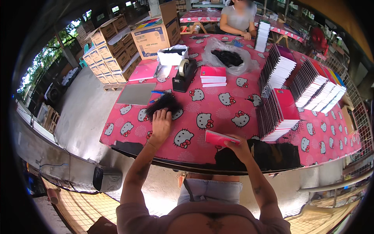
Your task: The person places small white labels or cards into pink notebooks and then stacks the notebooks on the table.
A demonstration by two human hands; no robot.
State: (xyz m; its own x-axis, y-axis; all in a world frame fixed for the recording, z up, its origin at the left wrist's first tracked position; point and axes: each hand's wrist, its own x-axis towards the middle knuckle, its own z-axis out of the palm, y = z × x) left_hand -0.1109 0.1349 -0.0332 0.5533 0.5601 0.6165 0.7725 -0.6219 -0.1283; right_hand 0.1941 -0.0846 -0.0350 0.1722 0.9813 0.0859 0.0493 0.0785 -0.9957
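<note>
My left hand (161,125) reaches into the near edge of a loose pile of black spiral binding coils (164,103), its fingers bent and pressed against them. How many coils it grips, I cannot tell. Low over the front of the table, my right hand (238,147) grips a small pink-covered notepad (218,137) by its right end, thumb on the cover. A short stack of similar pink notepads (213,74) lies farther back, beside a black tape dispenser (184,76) with a roll of tape. Blue pens (157,92) lie just behind the coils.
Tall rows of spiral-bound notebooks (278,113) stand on the right. Farther back are a clear plastic bag (230,58) of black coils, a white box (172,57) and a carton (150,41). A grey board (136,94) lies left. Another person (237,19) sits across the pink patterned table (194,134).
</note>
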